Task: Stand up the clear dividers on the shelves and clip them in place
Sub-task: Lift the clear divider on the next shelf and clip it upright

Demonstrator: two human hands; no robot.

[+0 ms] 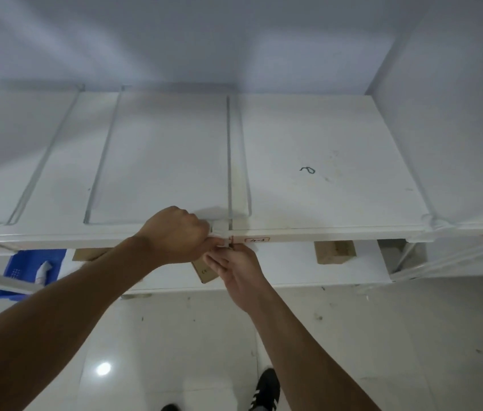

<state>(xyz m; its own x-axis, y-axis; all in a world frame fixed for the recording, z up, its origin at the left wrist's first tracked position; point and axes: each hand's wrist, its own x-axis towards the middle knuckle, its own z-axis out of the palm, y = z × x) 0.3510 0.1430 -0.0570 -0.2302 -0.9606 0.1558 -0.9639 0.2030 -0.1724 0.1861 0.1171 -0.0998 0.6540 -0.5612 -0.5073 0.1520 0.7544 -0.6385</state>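
Note:
A white shelf (323,143) fills the middle of the head view. Three clear dividers stand on it front to back: one at the left (44,155), one left of centre (102,155) and one in the middle (229,155). At the front end of the middle divider sits a small white clip (222,227) on the shelf's front lip. My left hand (175,235) is a fist closed over that clip from above. My right hand (234,271) pinches the clip's lower part from below the lip. Fingers hide most of the clip.
A small black squiggle (307,170) lies on the shelf's right half. A label (257,239) is stuck on the front lip. Below are a lower shelf with cardboard boxes (335,251), a blue crate (27,271) at left, a shiny tiled floor and my shoe (265,390).

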